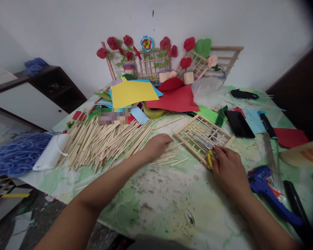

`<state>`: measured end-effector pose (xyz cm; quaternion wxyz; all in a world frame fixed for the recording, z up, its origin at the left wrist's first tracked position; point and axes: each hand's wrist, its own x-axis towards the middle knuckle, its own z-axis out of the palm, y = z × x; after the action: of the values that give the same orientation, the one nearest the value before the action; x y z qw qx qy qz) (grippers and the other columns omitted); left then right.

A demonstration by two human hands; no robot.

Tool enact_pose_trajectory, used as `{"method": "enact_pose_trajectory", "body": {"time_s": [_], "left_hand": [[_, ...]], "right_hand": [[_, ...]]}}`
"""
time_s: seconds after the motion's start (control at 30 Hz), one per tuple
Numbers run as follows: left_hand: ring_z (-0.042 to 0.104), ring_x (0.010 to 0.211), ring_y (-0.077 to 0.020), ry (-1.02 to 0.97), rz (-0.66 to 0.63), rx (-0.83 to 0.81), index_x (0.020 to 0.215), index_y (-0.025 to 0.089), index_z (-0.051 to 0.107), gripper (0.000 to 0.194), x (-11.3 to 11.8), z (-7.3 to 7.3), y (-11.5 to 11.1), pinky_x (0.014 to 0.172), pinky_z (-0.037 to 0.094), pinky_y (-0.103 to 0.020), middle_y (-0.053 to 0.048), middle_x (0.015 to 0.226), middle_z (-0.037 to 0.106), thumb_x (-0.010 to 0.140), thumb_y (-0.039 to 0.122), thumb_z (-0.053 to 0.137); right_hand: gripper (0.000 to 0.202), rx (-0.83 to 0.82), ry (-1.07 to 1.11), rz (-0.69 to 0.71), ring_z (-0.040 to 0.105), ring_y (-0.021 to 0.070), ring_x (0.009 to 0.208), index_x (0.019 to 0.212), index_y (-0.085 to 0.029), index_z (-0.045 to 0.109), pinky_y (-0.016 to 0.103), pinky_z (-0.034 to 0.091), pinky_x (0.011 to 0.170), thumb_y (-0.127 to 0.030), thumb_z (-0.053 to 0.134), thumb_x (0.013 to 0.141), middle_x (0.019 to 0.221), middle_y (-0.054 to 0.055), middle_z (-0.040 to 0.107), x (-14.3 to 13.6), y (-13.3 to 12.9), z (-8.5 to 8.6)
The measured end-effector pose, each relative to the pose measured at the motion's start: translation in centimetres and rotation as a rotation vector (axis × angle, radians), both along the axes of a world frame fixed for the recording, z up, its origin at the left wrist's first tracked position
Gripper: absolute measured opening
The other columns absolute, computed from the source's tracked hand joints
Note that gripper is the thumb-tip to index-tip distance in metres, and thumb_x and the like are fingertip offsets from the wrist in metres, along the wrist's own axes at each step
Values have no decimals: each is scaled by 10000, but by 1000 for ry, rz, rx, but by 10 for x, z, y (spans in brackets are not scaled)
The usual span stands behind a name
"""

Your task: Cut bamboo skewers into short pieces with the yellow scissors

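Note:
My right hand (pixel 228 166) is closed around the yellow handles of a pair of scissors (pixel 205 142). Their metal blades point up and left over a small lattice (pixel 198 133) of thin wooden sticks that lies on the table. To the left of the lattice my left hand (pixel 158 147) has its fingers pinched together; whatever they hold is hard to make out. Several short cut sticks (pixel 169 159) lie just below that hand. A large loose pile of wooden sticks (pixel 101 142) spreads further left.
Yellow paper (pixel 133 93) and red paper (pixel 174 99) lie at the back, before lattices with paper flowers (pixel 165 43) against the wall. A blue glue gun (pixel 273 198), a black phone-like slab (pixel 240 124) and a screwdriver-like tool (pixel 267 125) lie right. Blue yarn (pixel 23 152) sits left.

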<state>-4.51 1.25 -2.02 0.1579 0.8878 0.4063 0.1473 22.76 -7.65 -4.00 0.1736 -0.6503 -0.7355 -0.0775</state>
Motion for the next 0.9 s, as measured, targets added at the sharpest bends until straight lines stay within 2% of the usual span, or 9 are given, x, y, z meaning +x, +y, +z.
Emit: {"method": "enact_pose_trajectory", "body": {"time_s": [0.1, 0.17, 0.43, 0.5, 0.57, 0.67, 0.8, 0.9], "left_hand": [[543, 1053, -207, 101, 87, 205, 1136, 146, 568, 336, -5, 2, 0, 901, 425, -347, -123, 1145, 596, 909, 191, 324], [503, 1121, -225, 134, 129, 276, 1207, 156, 506, 360, -7, 3, 0, 916, 418, -370, -137, 1230, 542, 922, 212, 293], [388, 1226, -249, 31, 277, 287, 1288, 129, 375, 477, -7, 2, 1, 997, 360, -384, -179, 1409, 290, 828, 187, 485], [418, 1192, -238, 61, 258, 259, 1222, 118, 447, 393, -7, 4, 1, 986, 364, -364, -173, 1348, 370, 836, 191, 459], [512, 1057, -218, 152, 211, 172, 1050, 133, 564, 263, -7, 5, 0, 921, 405, -341, -138, 1141, 536, 864, 242, 413], [576, 853, -217, 311, 207, 30, 847, 155, 604, 305, -7, 7, -3, 772, 446, -329, -104, 873, 604, 869, 379, 398], [581, 804, -219, 372, 219, -48, 861, 166, 584, 256, -8, 10, -6, 678, 426, -309, -105, 878, 627, 862, 337, 393], [574, 791, -198, 280, 163, -102, 833, 172, 578, 236, -6, 16, -8, 654, 404, -283, -83, 864, 637, 861, 302, 382]], "right_hand": [[382, 13, -2, 11, 474, 291, 1031, 1186, -150, 530, 459, 403, 871, -287, 411, 850, 1101, 154, 549, 0, 0, 1], [381, 16, 2, 9, 471, 291, 1030, 1185, -149, 531, 458, 406, 866, -287, 411, 851, 1098, 154, 552, 0, 0, 1], [378, 1, -2, 0, 462, 281, 1035, 1175, -128, 531, 441, 391, 901, -283, 410, 853, 1103, 152, 544, -2, -2, 3], [378, -8, -12, -11, 461, 279, 1031, 1173, -121, 533, 433, 388, 906, -284, 405, 857, 1102, 153, 542, -3, -2, 4], [376, -8, -14, -13, 462, 277, 1028, 1170, -119, 534, 426, 389, 906, -287, 401, 860, 1100, 151, 542, -3, -2, 4], [371, 8, -4, -2, 470, 281, 1027, 1171, -143, 533, 433, 395, 890, -287, 404, 855, 1099, 145, 547, -2, -1, 3], [387, -6, 6, -8, 467, 288, 1043, 1182, -141, 529, 441, 388, 889, -287, 412, 843, 1111, 149, 545, -2, -1, 2], [396, -26, 9, -26, 463, 285, 1050, 1183, -113, 531, 427, 386, 894, -281, 407, 847, 1115, 160, 545, -3, -2, 2]]}}
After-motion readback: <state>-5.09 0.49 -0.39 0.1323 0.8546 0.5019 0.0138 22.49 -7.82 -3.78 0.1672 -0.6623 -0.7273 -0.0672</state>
